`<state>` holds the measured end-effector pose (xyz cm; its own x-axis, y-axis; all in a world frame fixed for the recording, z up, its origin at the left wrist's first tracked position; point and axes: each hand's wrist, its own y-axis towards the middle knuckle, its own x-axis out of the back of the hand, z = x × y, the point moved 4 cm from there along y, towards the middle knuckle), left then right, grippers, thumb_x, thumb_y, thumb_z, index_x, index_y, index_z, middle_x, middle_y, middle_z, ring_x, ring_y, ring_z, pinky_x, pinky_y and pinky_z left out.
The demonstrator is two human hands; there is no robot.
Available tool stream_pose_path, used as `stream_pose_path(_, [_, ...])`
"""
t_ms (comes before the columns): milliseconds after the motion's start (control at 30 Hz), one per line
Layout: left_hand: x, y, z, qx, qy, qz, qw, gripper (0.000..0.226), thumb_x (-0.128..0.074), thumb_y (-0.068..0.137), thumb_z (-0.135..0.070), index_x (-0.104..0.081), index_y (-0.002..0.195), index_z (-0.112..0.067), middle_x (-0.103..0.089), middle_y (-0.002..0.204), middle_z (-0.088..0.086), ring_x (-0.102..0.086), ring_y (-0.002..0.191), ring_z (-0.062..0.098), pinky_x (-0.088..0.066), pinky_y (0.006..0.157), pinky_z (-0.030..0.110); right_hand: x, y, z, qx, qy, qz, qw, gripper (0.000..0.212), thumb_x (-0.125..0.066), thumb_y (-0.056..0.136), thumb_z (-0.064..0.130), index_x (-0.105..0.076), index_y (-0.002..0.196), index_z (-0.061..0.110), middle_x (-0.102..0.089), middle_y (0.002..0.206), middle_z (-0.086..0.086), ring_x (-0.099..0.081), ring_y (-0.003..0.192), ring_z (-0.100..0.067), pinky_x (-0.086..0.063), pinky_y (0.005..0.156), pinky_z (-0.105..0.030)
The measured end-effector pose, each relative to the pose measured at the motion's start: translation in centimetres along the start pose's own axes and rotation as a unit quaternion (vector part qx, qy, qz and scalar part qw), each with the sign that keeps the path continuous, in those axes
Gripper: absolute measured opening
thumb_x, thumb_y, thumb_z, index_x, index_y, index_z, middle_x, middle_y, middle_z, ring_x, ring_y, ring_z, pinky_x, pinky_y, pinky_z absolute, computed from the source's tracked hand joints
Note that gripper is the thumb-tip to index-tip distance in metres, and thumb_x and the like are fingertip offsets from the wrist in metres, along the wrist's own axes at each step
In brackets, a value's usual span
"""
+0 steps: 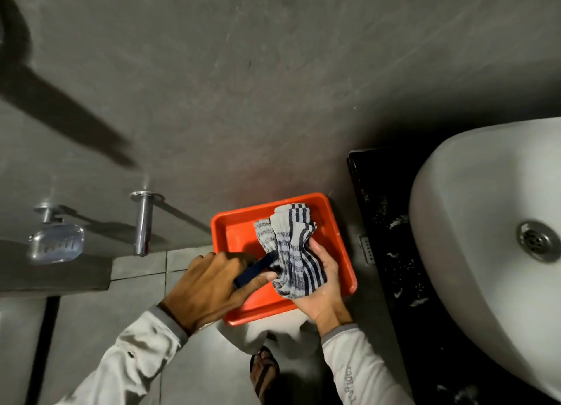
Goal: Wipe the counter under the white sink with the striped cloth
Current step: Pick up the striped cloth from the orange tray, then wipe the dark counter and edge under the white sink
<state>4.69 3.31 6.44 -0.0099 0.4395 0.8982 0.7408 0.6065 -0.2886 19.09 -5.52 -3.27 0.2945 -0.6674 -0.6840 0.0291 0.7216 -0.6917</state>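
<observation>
The striped cloth [293,250], grey-white with dark blue stripes, is bunched over an orange tray [233,225]. My right hand [324,289] cups it from below, palm up. My left hand [209,283] is closed around a dark blue strap-like object [255,269] whose far end touches the cloth. The white sink [473,222] sits at the right on a black speckled counter [385,222].
The grey wall fills the upper view. A chrome tap [143,222] and a chrome soap dish [56,242] stick out from the wall at the left. Below are floor tiles [142,283], my sandalled foot [264,371] and the counter's left edge beside the tray.
</observation>
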Motion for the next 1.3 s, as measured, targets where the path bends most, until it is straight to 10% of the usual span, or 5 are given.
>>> stream_pose_path(300, [-1.0,1.0,2.1,0.007,-0.156,-0.138,0.978,0.057,-0.034,0.094,-0.08,-0.06,0.108,-0.031,-0.061,0.067,-0.013,-0.062,0.061,0.008,-0.041,0.053,0.021,-0.4,-0.4,1.0,0.012,0.022,-0.013,1.0,0.047,-0.054,0.093,0.045,-0.077,0.111,0.008,-0.078,0.117,-0.016,-0.075,0.103,-0.032,-0.057,0.096,-0.043])
stream_pose_path(833, [-4.3,-0.2,3.1,0.102,-0.359,-0.207,0.904,0.096,-0.08,0.088,-0.029,-0.02,0.162,-0.032,-0.024,0.172,-0.011,-0.026,0.158,0.008,-0.028,0.127,0.029,-1.8,-8.0,1.8,0.071,0.017,-0.021,0.997,0.041,-0.054,0.091,0.031,-0.078,0.109,0.002,-0.076,0.118,-0.021,-0.077,0.102,-0.033,-0.066,0.078,-0.039])
stream_pose_path(1033, [0.9,-5.0,-6.9,0.143,-0.814,-0.162,0.539,0.044,-0.048,0.1,-0.047,-0.075,0.127,-0.025,-0.075,0.134,0.004,-0.074,0.119,0.016,-0.066,0.087,0.027,-8.4,-13.4,0.5,0.074,-0.081,-0.019,0.994,0.029,-0.06,0.09,0.021,-0.078,0.111,0.012,-0.079,0.115,-0.013,-0.071,0.114,-0.03,-0.055,0.107,-0.047])
stream_pose_path(1167, [1.3,-4.1,-12.5,0.155,-0.929,-0.14,0.306,0.058,-0.041,0.103,-0.051,-0.074,0.125,-0.008,-0.079,0.123,0.015,-0.078,0.109,0.031,-0.065,0.093,0.048,-10.6,-19.2,4.5,0.409,-0.545,-0.156,0.716,0.017,-0.062,0.098,0.023,-0.067,0.111,0.034,-0.065,0.118,0.018,-0.058,0.114,0.0,-0.047,0.11,-0.034])
stream_pose_path(1300, [2.2,-0.7,-13.9,0.098,-0.932,-0.162,0.31,0.054,-0.037,0.105,-0.053,-0.064,0.141,-0.023,-0.065,0.148,0.003,-0.06,0.139,0.026,-0.046,0.119,0.049,-5.8,-26.6,11.3,0.596,-0.566,-0.255,0.509,0.028,-0.057,0.094,0.034,-0.063,0.121,0.026,-0.065,0.126,0.0,-0.054,0.121,-0.016,-0.048,0.102,-0.034])
